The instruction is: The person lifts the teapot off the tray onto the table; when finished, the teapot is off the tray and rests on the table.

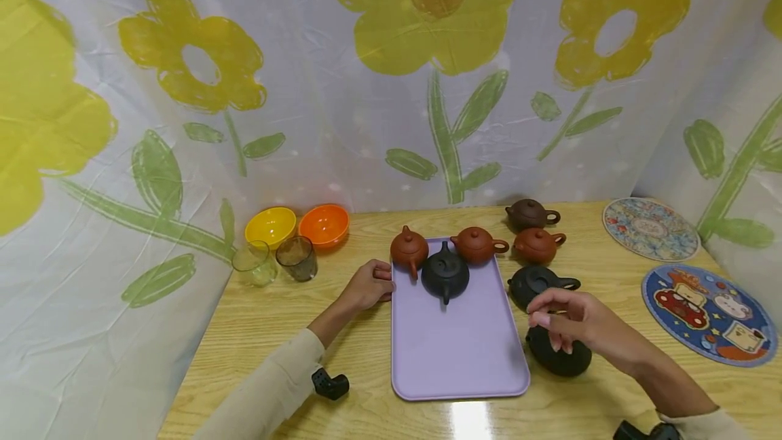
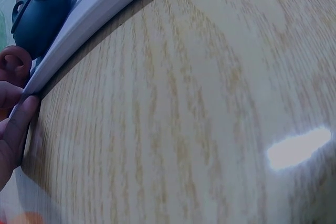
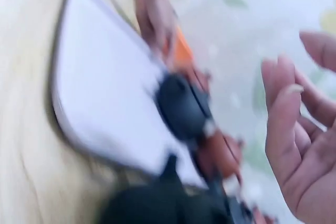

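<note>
My left hand (image 1: pixel 369 285) pinches the left rim of a lilac tray (image 1: pixel 458 352), with the fingers (image 2: pixel 18 119) at its edge in the left wrist view. At the tray's far end stand a reddish-brown teapot (image 1: pixel 408 248), a black teapot (image 1: pixel 444 276) and another reddish-brown teapot (image 1: pixel 475 244). My right hand (image 1: pixel 574 321) hovers over a black teapot (image 1: pixel 559 355) beside the tray's near right side. Its fingers are loosely bent and hold nothing; the right wrist view shows the hand apart from the teapots. Just behind it sits one more black teapot (image 1: pixel 531 284), partly covered by the hand.
Farther back on the right are a reddish-brown teapot (image 1: pixel 537 244) and a dark brown teapot (image 1: pixel 530 214). Two round mats, one floral (image 1: pixel 651 228) and one blue (image 1: pixel 709 314), lie at far right. Back left hold a yellow bowl (image 1: pixel 271 225), an orange bowl (image 1: pixel 324 225) and two glasses (image 1: pixel 296 260).
</note>
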Available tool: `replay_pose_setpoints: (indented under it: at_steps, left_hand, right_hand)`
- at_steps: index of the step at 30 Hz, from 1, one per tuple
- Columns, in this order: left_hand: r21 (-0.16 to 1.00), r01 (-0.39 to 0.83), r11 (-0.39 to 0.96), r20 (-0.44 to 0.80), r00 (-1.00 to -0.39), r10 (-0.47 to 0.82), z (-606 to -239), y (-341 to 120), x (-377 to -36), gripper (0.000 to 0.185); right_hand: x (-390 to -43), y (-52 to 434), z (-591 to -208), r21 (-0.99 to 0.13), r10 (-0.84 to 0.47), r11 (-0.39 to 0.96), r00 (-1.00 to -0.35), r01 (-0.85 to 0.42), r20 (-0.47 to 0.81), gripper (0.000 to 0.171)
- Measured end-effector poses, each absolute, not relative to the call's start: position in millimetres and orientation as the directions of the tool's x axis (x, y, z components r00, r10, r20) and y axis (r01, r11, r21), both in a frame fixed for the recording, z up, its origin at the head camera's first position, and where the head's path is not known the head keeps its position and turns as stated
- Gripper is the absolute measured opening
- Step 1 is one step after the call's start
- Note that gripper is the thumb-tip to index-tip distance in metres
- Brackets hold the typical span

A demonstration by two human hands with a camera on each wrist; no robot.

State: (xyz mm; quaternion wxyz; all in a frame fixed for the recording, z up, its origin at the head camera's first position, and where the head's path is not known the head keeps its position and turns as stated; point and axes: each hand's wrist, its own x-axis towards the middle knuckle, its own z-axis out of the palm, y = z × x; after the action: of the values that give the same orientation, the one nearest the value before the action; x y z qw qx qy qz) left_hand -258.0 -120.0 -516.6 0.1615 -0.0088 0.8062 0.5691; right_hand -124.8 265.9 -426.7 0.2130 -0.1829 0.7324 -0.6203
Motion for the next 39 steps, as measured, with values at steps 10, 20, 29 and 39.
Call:
replay_pose_setpoints:
  at_steps: [10,20,29,39]
  left_hand:
    - [0.915,-0.197,0.353,-0.271,-0.946,0.176,-515,-119,-256,0.041]
    - [0.914,-0.195,0.355,-0.269,-0.948,0.17,-515,-119,-258,0.04]
    - [0.911,-0.204,0.359,-0.278,-0.946,0.168,-515,-119,-258,0.039]
    - [0.912,-0.205,0.354,-0.277,-0.946,0.167,-515,-118,-257,0.039]
  right_hand:
    - [-121,187,-450,-0.977,-0.434,0.127,-0.876,0.17,-0.209,0.04]
    - [-136,148,-475,-0.959,-0.297,0.122,-0.913,0.255,-0.28,0.047]
    - [-153,135,-490,-0.938,-0.244,0.144,-0.907,0.316,-0.344,0.058]
    - [-164,128,-503,-0.934,-0.227,0.124,-0.907,0.335,-0.355,0.056]
